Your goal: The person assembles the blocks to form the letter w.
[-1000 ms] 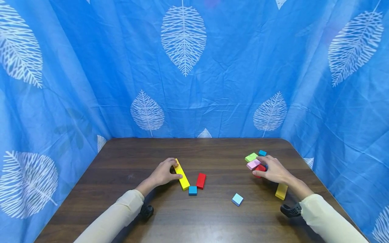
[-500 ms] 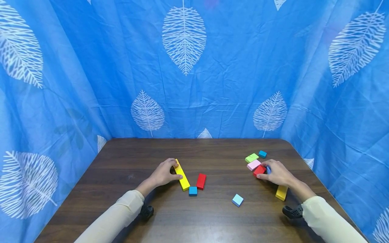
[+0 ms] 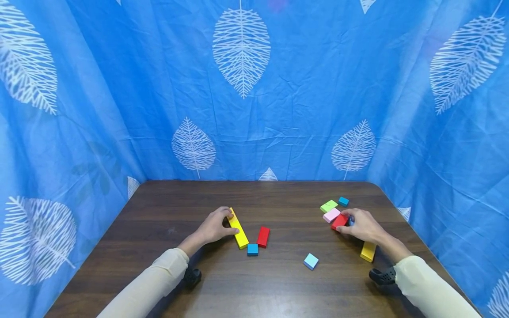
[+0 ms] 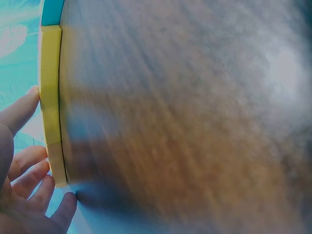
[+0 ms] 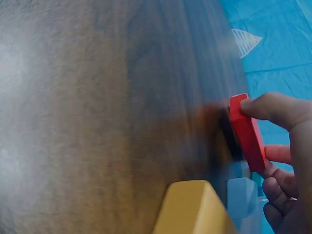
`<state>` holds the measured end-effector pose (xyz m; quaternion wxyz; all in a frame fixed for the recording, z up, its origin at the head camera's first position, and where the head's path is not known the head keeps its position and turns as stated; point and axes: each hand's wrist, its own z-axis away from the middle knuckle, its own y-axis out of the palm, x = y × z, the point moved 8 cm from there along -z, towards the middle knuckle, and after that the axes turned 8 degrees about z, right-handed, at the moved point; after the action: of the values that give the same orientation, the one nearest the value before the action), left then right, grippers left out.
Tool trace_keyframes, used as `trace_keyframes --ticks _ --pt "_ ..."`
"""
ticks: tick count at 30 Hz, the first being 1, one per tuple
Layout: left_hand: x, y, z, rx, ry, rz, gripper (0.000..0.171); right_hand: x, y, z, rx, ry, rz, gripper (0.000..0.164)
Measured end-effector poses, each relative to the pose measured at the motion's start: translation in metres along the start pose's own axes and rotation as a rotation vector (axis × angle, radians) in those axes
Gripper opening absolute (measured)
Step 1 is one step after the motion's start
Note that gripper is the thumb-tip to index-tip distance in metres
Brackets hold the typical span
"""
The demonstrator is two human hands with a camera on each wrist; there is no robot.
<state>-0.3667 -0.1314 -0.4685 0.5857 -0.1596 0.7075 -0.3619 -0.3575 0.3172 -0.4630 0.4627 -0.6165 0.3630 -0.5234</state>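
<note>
My left hand holds a long yellow block lying flat on the table, thumb on its side and fingers around its far end. In the left wrist view, a seam divides this yellow length into a brighter and a duller part. At the right, my right hand pinches a red block between thumb and fingers. The right wrist view shows that block tilted, a dark shadow beside it. A pink block and a lime green block lie just beyond; a blue block sits under the right palm.
Near the left hand's block are a blue block and another red block. A light blue block lies front of centre. A yellow block is beneath the right wrist, a small blue one farther back. Blue curtain surrounds the table.
My right hand has drawn back slightly from the pink and green blocks, and its fingers now pinch the red block. The left hand and its yellow block have stayed in place.
</note>
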Motion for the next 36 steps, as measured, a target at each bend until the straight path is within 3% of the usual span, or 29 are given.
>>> trace_keyframes --ticks 10,17,29,36 --pt "0.0 -0.001 0.001 -0.008 0.014 0.011 0.051 0.028 -0.014 -0.011 -0.075 -0.119 -0.044 0.063" --pt "-0.001 0.0 0.0 -0.002 0.014 0.003 0.052 0.058 -0.006 -0.021 -0.07 -0.175 -0.093 0.061" --pt "-0.003 -0.001 -0.001 -0.004 0.023 0.002 0.052 0.096 0.015 -0.04 -0.03 -0.166 -0.108 0.061" --pt "-0.003 -0.002 0.0 -0.008 0.022 -0.006 0.05 0.119 0.026 -0.05 -0.028 -0.226 -0.131 0.06"
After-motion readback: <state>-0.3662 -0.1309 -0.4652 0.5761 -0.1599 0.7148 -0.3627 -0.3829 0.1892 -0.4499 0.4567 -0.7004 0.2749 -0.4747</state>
